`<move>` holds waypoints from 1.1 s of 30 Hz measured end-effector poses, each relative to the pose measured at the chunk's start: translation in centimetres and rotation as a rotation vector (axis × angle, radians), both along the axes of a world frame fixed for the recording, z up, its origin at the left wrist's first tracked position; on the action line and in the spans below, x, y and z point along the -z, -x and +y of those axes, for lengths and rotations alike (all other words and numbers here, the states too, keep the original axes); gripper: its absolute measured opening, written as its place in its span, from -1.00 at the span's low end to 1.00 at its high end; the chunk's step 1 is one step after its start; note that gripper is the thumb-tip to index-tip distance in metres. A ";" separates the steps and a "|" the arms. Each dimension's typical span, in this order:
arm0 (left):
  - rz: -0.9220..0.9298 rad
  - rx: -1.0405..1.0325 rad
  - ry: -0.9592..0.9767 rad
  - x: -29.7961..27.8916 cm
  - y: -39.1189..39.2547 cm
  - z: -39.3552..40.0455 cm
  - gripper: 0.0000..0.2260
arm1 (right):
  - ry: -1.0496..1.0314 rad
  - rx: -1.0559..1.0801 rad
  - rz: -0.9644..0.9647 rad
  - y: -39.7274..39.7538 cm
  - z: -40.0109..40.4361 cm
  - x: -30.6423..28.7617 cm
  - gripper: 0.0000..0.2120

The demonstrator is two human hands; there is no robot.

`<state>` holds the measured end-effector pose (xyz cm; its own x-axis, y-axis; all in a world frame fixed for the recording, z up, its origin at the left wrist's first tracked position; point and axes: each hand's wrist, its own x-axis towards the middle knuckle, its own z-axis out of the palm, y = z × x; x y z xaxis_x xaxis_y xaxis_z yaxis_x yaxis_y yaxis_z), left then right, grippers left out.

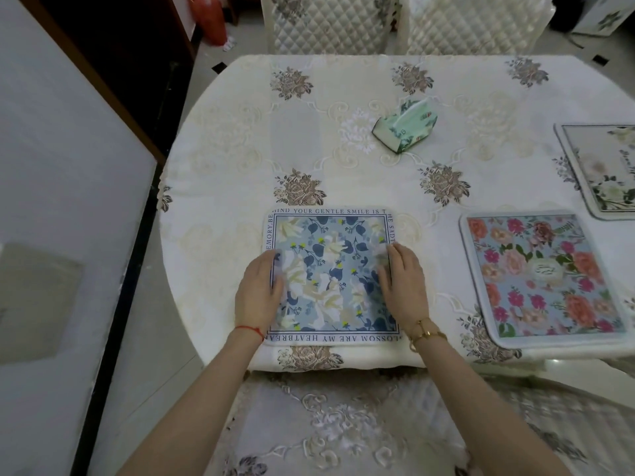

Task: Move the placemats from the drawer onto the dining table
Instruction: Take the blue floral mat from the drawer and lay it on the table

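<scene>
Fingers [275, 269] of both hands flat on blue placemat [331, 273] edges.

I saw soft, even indoor light with faint shadows; fingertips [385, 266] blurred with motion, the far right placemat [604, 170] looked hazy, and edges bowed from wide-angle distortion.

A bench [240, 139] under a cream embroidered cloth with brown flower motifs fills the middle. Two quilted chair backs [326, 22] stand at its far edge. A pale wall panel [62, 149] runs along the left beside dark wooden furniture [120, 46]. The floor [206, 73] is light tile.
</scene>
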<state>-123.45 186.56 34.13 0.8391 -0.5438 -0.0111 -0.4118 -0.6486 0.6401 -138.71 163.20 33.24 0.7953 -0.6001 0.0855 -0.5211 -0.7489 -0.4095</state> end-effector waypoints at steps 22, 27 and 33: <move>-0.196 0.272 -0.323 4.8 -9.6 -6.1 -0.43 | -0.021 -0.288 0.246 -8.2 -6.3 3.4 -0.39; -0.205 0.173 -0.382 4.5 -9.7 -3.7 -0.42 | -0.024 -0.099 0.253 -6.2 -6.6 2.7 -0.37; -0.157 0.350 -0.295 3.3 -5.0 -6.3 -0.43 | -0.065 -0.312 0.219 -7.7 -1.2 1.7 -0.39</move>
<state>-118.46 180.24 30.87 0.6104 -0.7864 -0.0952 -0.7144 -0.5985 0.3625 -131.01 161.99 31.51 0.9357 -0.3250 -0.1372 -0.3527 -0.8613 -0.3658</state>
